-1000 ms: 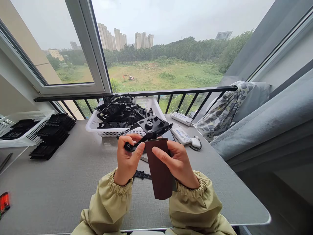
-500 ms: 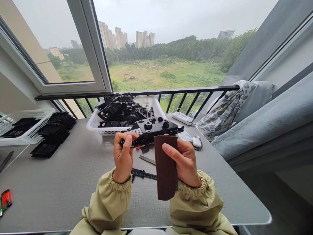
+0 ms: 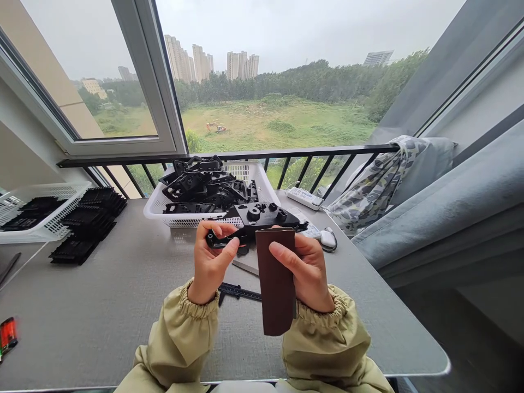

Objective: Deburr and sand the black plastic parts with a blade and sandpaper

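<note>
My left hand [image 3: 213, 262] grips the left end of a black moulded plastic part [image 3: 266, 216], thumb in front and fingers round its edge. The part is held level above the table, with a round knob and small raised blocks on top. In my right hand [image 3: 309, 267] is a folded piece of dark brown sandpaper [image 3: 276, 284], hanging upright with my thumb flat on its face. The sandpaper covers part of the black part's near side; whether the two touch, I cannot tell. My right fingers are mostly hidden behind the sheet.
A white basket [image 3: 262, 183] heaped with black parts stands behind my hands. At left are stacked black panels [image 3: 88, 224] and another white basket [image 3: 77, 191]. A black caliper [image 3: 241, 292] lies below my hands, a red lighter [image 3: 8, 333] at far left, a power strip [image 3: 305, 197] at back right.
The black part has shifted slightly right and tilted a little. My left thumb has slid right along its near edge. The sandpaper has barely moved.
</note>
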Motion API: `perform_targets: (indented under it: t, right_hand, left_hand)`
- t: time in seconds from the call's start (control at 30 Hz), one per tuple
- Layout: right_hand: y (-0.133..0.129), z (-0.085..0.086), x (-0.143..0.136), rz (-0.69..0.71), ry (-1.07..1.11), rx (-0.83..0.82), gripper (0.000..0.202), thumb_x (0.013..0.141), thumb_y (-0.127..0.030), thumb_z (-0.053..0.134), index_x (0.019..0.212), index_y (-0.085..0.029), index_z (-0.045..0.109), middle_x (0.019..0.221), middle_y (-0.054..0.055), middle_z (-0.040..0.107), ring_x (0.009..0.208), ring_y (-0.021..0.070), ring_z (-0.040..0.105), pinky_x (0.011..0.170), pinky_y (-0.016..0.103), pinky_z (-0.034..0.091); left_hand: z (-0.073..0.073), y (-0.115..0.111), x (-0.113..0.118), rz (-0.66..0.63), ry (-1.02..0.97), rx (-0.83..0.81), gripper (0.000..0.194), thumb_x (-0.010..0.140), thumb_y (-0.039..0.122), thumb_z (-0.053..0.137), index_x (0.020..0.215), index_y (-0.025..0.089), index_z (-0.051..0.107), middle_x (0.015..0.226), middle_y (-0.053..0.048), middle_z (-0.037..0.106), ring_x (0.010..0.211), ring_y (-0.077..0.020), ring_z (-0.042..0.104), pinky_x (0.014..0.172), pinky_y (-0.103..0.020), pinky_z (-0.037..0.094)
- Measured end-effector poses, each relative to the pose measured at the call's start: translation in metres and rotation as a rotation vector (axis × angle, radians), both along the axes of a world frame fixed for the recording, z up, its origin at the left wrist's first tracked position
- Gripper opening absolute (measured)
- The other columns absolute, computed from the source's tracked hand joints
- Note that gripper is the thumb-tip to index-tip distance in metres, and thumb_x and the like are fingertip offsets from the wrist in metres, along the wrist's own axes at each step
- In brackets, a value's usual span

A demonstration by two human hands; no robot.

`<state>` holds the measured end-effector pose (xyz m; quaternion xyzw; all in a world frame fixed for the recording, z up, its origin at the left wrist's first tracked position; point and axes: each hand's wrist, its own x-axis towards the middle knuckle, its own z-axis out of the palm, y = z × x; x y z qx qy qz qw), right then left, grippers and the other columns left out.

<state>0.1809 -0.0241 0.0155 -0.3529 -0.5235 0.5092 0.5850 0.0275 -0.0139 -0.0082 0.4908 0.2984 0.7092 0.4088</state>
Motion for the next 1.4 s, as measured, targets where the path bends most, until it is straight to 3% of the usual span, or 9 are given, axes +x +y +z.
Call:
perform_targets:
  t: [0.17,0.37,0.8,1.0,1.23,1.4]
  right_hand:
    - [0.002,0.006,0.002,0.063,-0.184,0.01,0.025,0.08,-0.04,0.068,0.071,-0.016,0.071,0.061,0.001,0.061,0.051,0.0118,0.049,0.043,0.022,0.039]
    - [0.005,0.007,-0.004,0.04,-0.396,0.124,0.03,0.084,-0.037,0.062,0.062,-0.016,0.063,0.057,0.0,0.055,0.052,0.0111,0.046,0.042,0.021,0.036]
    - [0.013,-0.001,-0.008,-0.006,-0.565,0.203,0.026,0.089,-0.029,0.055,0.066,-0.017,0.063,0.062,0.001,0.058,0.058,0.0135,0.051,0.053,0.025,0.04]
    - [0.019,-0.004,-0.005,0.032,-0.531,0.201,0.026,0.086,-0.025,0.056,0.062,-0.018,0.059,0.061,0.0,0.057,0.058,0.013,0.051,0.055,0.025,0.041]
    - [0.029,-0.005,-0.002,-0.048,-0.309,-0.047,0.028,0.085,-0.034,0.06,0.062,-0.017,0.06,0.058,-0.002,0.051,0.052,0.0107,0.043,0.046,0.022,0.035]
    - [0.028,-0.004,-0.002,-0.011,-0.189,-0.111,0.027,0.081,-0.038,0.066,0.065,-0.017,0.066,0.059,-0.001,0.054,0.052,0.0109,0.045,0.045,0.022,0.038]
  left_hand:
    - [-0.003,0.0,-0.007,0.002,0.018,0.026,0.017,0.081,0.025,0.067,0.087,0.024,0.051,0.096,-0.003,0.066,0.087,-0.0173,0.062,0.079,-0.034,0.052]
    - [-0.011,0.002,-0.011,0.101,0.229,0.247,0.01,0.088,0.019,0.057,0.092,0.024,0.05,0.101,-0.004,0.065,0.095,-0.019,0.062,0.086,-0.037,0.048]
    - [-0.023,0.008,-0.019,0.148,0.524,0.353,0.025,0.088,0.009,0.052,0.105,0.027,0.053,0.109,-0.005,0.065,0.102,-0.0174,0.062,0.087,-0.033,0.049]
    - [-0.028,0.018,-0.02,0.069,0.378,0.245,0.021,0.089,0.008,0.05,0.101,0.026,0.051,0.108,-0.004,0.065,0.102,-0.0166,0.061,0.086,-0.032,0.048]
    - [-0.028,0.02,-0.017,-0.021,-0.026,-0.019,0.009,0.087,0.017,0.056,0.09,0.023,0.051,0.096,-0.002,0.065,0.09,-0.0165,0.061,0.082,-0.032,0.048]
    - [-0.032,0.024,-0.016,0.023,-0.025,-0.046,0.019,0.083,0.02,0.067,0.088,0.023,0.049,0.09,0.0,0.064,0.086,-0.0142,0.059,0.081,-0.029,0.046]
